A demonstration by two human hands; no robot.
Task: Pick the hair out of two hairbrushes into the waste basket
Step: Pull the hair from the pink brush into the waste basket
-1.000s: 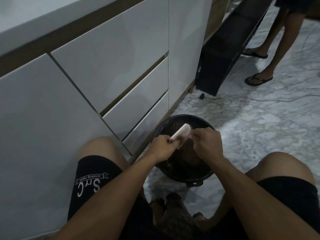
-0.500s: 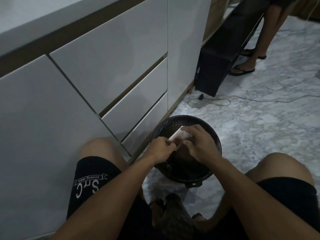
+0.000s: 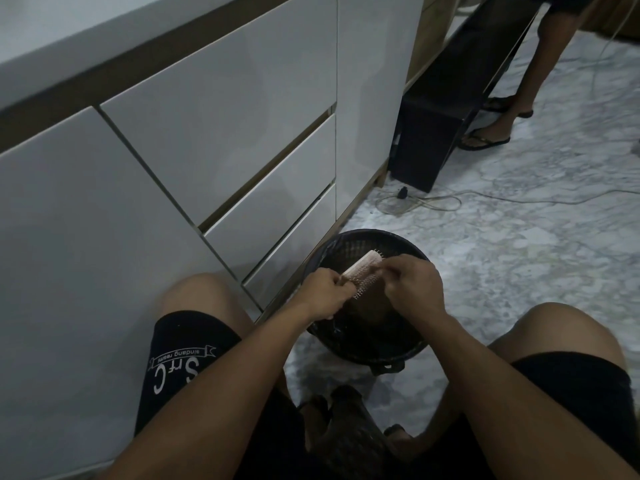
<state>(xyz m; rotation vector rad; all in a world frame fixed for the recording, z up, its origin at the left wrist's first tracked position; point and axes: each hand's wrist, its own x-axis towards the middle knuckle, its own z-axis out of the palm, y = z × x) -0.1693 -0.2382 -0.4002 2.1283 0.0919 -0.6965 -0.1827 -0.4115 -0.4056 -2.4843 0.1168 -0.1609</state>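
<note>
A pale hairbrush (image 3: 363, 270) with short bristles is held over a round black waste basket (image 3: 349, 239) on the floor between my knees. My left hand (image 3: 323, 292) grips the brush by its handle end. My right hand (image 3: 414, 285) is at the bristles on the brush's right side, fingertips pinched together there; any hair between them is too fine to see. Only one brush is in view.
White drawer fronts (image 3: 221, 140) run along the left. A black speaker-like box (image 3: 429, 147) stands beyond the basket, with a coiled cable (image 3: 419, 202) on the marble floor. Another person's legs in sandals (image 3: 491, 133) stand at the upper right.
My right hand slid along the bristles, covering the brush tip half a second ago, and has now pulled back so the tip shows again. The other person stepped further away.
</note>
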